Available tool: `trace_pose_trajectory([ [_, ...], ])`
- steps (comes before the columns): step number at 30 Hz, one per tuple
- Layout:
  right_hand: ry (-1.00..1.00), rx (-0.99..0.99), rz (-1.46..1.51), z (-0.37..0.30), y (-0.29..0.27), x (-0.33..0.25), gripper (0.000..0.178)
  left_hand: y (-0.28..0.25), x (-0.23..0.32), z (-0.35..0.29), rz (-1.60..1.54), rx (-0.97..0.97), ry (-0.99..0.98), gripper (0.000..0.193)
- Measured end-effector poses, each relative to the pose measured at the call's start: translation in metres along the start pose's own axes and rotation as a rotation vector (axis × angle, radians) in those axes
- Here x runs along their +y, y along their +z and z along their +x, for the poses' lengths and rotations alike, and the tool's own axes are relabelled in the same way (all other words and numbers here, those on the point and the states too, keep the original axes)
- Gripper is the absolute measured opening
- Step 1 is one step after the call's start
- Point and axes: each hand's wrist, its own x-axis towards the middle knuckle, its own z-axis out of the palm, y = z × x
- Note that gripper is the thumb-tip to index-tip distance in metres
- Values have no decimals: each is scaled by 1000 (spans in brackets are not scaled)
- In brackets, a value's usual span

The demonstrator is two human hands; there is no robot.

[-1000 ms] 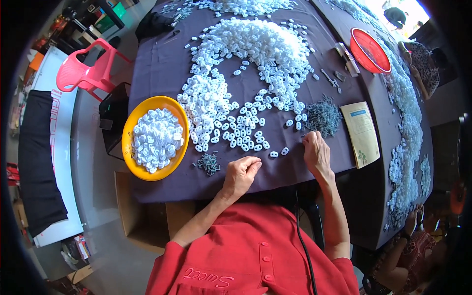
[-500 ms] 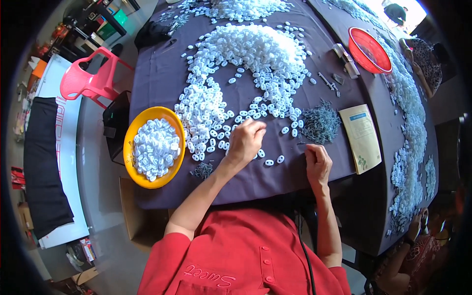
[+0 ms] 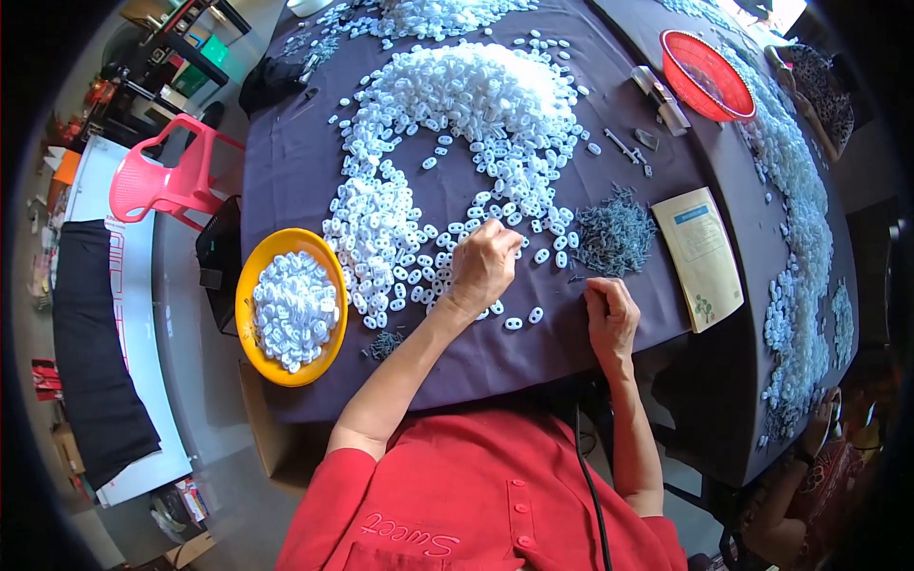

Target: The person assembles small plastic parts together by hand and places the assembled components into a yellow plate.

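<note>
My left hand point(image 3: 484, 265) hovers at the near edge of a large heap of white oval pieces with two holes point(image 3: 466, 95). Its fingers are pinched together, and white pieces lie around the fingertips, so I cannot make out what they hold. Closed in a pinch too, my right hand point(image 3: 612, 312) is just below a pile of small grey-blue pins point(image 3: 616, 233). A tiny dark sliver shows beside its fingertips; whether it is held or lies on the cloth I cannot tell. Two loose white ovals point(image 3: 525, 320) lie between my hands.
A yellow bowl point(image 3: 248, 354) of white pieces stands at the left, near a few grey pins point(image 3: 385, 344). To the right are a beige booklet point(image 3: 700, 262) and a red basket point(image 3: 705, 81). Other people work along the right-hand table, which carries more white pieces. A pink chair point(image 3: 171, 181) stands beyond the left edge.
The whole view has shifted slightly. My left hand has turned a little over the white pieces, its fingers still pinched. My right hand stays by the grey pins, nearly unmoved.
</note>
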Motion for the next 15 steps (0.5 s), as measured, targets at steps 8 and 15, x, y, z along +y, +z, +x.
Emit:
trace_pose_trajectory([
  [8, 43, -17, 4, -2, 2, -3, 10, 32, 7, 34, 218, -126, -22, 9],
  [15, -17, -4, -25, -1, 0, -5, 8, 31, 9, 33, 112, -112, -97, 9],
])
